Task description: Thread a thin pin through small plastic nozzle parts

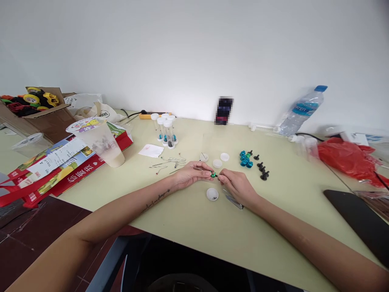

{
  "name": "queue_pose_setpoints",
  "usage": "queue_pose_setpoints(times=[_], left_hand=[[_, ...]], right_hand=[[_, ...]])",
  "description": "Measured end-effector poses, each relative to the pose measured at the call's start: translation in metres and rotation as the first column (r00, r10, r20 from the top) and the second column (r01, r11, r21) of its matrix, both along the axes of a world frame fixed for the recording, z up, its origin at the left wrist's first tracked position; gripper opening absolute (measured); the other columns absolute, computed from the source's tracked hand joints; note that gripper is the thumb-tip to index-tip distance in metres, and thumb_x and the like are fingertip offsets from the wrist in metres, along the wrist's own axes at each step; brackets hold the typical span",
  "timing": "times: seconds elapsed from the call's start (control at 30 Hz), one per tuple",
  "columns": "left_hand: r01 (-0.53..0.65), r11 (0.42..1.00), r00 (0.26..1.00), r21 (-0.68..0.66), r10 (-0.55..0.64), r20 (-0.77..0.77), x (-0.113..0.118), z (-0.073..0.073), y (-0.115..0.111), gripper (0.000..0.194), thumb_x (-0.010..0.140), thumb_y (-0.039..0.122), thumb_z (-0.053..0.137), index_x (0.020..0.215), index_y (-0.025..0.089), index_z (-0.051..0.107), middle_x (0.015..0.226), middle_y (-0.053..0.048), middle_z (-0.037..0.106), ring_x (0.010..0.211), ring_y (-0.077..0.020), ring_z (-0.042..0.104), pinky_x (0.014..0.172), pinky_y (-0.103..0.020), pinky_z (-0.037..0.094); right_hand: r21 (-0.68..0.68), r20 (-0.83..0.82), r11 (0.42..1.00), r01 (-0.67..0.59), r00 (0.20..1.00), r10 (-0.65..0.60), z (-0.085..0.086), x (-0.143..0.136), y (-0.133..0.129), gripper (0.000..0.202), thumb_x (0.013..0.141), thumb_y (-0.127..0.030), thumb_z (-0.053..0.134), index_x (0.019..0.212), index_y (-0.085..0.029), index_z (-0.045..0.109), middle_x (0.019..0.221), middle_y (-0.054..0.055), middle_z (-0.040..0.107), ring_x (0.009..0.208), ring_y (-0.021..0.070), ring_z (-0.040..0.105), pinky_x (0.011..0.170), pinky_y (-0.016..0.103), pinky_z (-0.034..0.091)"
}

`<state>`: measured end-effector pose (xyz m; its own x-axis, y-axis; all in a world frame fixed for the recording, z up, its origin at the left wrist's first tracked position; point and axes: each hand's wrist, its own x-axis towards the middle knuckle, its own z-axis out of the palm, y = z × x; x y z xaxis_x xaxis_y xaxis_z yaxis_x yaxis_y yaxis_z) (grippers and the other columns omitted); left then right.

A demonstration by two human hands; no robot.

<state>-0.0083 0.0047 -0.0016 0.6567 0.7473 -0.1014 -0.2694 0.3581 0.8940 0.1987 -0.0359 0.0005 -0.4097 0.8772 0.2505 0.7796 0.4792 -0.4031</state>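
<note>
Near the middle of the table, my left hand (191, 177) pinches a small shiny green part (213, 175), with a thin wire-like piece running along the fingers. From the other side, my right hand (238, 187) is closed on a small black piece that meets the green part; its fingers hide most of it. Just below lies a white round cap (212, 194) with tiny dark bits inside. Tweezers (234, 202) rest beneath my right hand. Beyond the hands are more white caps (225, 156), shiny blue parts (245, 159) and black knob-like pieces (263, 172).
Thin wire pieces (164, 165) and a paper slip (151, 150) lie to the left, before clear white-capped tubes (168, 134). A drink cup (105, 142) stands by a red bag (88, 172). A phone (224, 110) and a water bottle (304, 110) lean on the wall.
</note>
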Motion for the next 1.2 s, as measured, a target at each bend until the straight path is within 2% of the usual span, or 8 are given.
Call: queue_pose_setpoints(times=[0.27, 0.4, 0.6, 0.67, 0.8, 1.0, 1.1, 1.2], left_hand=[[-0.019, 1.0, 1.0, 0.012, 0.019, 0.003, 0.0006, -0.0054, 0.003, 0.03, 0.063, 0.021, 0.075, 0.087, 0.009, 0.063, 0.088, -0.006, 0.064, 0.083, -0.0146, 0.063, 0.093, -0.034, 0.044], [-0.012, 1.0, 1.0, 0.017, 0.012, -0.001, -0.0006, -0.0036, 0.0027, 0.029, 0.064, 0.021, 0.075, 0.087, 0.008, 0.062, 0.088, -0.006, 0.064, 0.083, -0.0141, 0.063, 0.09, -0.031, 0.045], [-0.032, 0.999, 0.999, 0.001, 0.032, 0.017, -0.0011, -0.0029, 0.0038, 0.029, 0.064, 0.021, 0.075, 0.087, 0.01, 0.061, 0.088, -0.005, 0.065, 0.079, -0.012, 0.063, 0.089, -0.03, 0.045], [-0.03, 1.0, 0.999, -0.003, 0.03, 0.016, -0.0009, -0.0036, 0.0042, 0.029, 0.064, 0.021, 0.075, 0.087, 0.01, 0.061, 0.087, -0.005, 0.065, 0.079, -0.0118, 0.063, 0.089, -0.03, 0.045], [-0.015, 1.0, 1.0, 0.002, 0.015, 0.013, -0.0007, -0.0042, 0.0039, 0.029, 0.064, 0.02, 0.074, 0.088, 0.009, 0.061, 0.087, -0.005, 0.064, 0.08, -0.0121, 0.063, 0.088, -0.028, 0.045], [0.027, 1.0, 1.0, 0.01, -0.027, -0.008, -0.0007, -0.0029, 0.003, 0.03, 0.064, 0.021, 0.075, 0.087, 0.009, 0.062, 0.088, -0.006, 0.063, 0.082, -0.0138, 0.063, 0.087, -0.029, 0.045], [0.027, 1.0, 1.0, 0.01, -0.027, -0.002, -0.0009, -0.0035, 0.0042, 0.03, 0.064, 0.021, 0.074, 0.087, 0.008, 0.062, 0.086, -0.006, 0.063, 0.081, -0.0138, 0.063, 0.086, -0.028, 0.046], [0.0, 1.0, 1.0, 0.005, 0.0, 0.012, -0.0014, -0.0047, 0.0055, 0.029, 0.064, 0.021, 0.074, 0.087, 0.009, 0.062, 0.088, -0.005, 0.063, 0.082, -0.0136, 0.063, 0.088, -0.028, 0.045]], right_hand=[[-0.051, -0.007, 0.999, 0.008, 1.0, -0.009, 0.0022, -0.0014, 0.0015, 0.052, 0.095, -0.05, 0.02, 0.076, -0.01, 0.048, 0.067, 0.002, 0.05, 0.057, 0.0022, 0.039, 0.055, 0.014, 0.023], [-0.023, 0.0, 1.0, -0.004, 1.0, 0.004, 0.0024, -0.0022, 0.001, 0.049, 0.094, -0.05, 0.023, 0.075, -0.011, 0.045, 0.066, 0.001, 0.049, 0.055, 0.0022, 0.035, 0.054, 0.014, 0.023], [0.037, -0.05, 0.999, 0.007, 0.999, -0.005, -0.0029, -0.0005, 0.0002, 0.036, 0.092, -0.046, 0.034, 0.101, -0.014, 0.048, 0.076, 0.002, 0.053, 0.059, 0.0024, 0.043, 0.056, 0.013, 0.03], [0.051, -0.047, 0.999, 0.005, 0.999, -0.002, -0.0044, 0.0003, 0.0006, 0.035, 0.092, -0.045, 0.035, 0.103, -0.015, 0.048, 0.077, 0.002, 0.053, 0.06, 0.0023, 0.044, 0.057, 0.013, 0.031], [0.033, -0.035, 0.999, 0.005, 0.999, -0.004, -0.0034, 0.0002, 0.001, 0.039, 0.092, -0.049, 0.033, 0.095, -0.014, 0.05, 0.073, 0.001, 0.053, 0.057, 0.0016, 0.041, 0.057, 0.013, 0.029], [0.017, 0.012, 1.0, -0.019, 1.0, 0.019, 0.0014, -0.0003, 0.0, 0.054, 0.095, -0.049, 0.019, 0.075, -0.011, 0.05, 0.066, 0.002, 0.05, 0.059, 0.0023, 0.041, 0.057, 0.014, 0.026], [0.034, -0.009, 0.999, -0.013, 1.0, 0.013, -0.0002, 0.0002, -0.0001, 0.05, 0.094, -0.05, 0.023, 0.081, -0.012, 0.052, 0.069, 0.002, 0.052, 0.058, 0.0022, 0.04, 0.057, 0.014, 0.027], [0.058, -0.055, 0.998, -0.008, 0.998, 0.011, -0.0038, 0.0007, 0.0006, 0.042, 0.092, -0.049, 0.031, 0.098, -0.013, 0.052, 0.078, 0.003, 0.055, 0.057, 0.0019, 0.041, 0.057, 0.013, 0.03]])
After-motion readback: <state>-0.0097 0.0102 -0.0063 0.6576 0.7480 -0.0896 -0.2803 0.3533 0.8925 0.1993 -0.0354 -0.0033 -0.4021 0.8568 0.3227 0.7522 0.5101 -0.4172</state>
